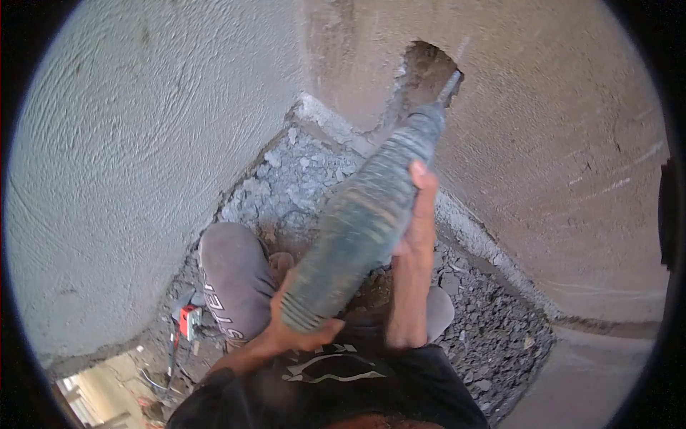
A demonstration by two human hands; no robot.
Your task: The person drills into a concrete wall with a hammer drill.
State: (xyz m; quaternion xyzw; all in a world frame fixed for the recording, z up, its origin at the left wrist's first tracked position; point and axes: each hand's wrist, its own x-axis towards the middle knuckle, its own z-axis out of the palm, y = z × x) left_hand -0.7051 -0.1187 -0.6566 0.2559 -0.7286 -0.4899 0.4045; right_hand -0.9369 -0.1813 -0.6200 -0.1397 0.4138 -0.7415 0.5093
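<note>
A dusty green demolition hammer [364, 222] slants up and to the right across my lap. Its chisel bit [449, 87] meets the right edge of a ragged hole [429, 68] broken into the brown wall. My left hand [304, 329] wraps around the hammer's rear end, near its ribbed cap. Farther forward, my right hand [418, 214] grips the right side of the body, thumb pointing up along it. The undersides of both grips are hidden by the tool, which is slightly blurred.
Grey plastered wall [157, 143] rises at left and meets the brown wall [550, 164] in a corner. Broken rubble [300, 171] lies along the corner, with more debris [493, 329] at right. A red-and-white object [189, 322] sits beside my bent knee [236, 275].
</note>
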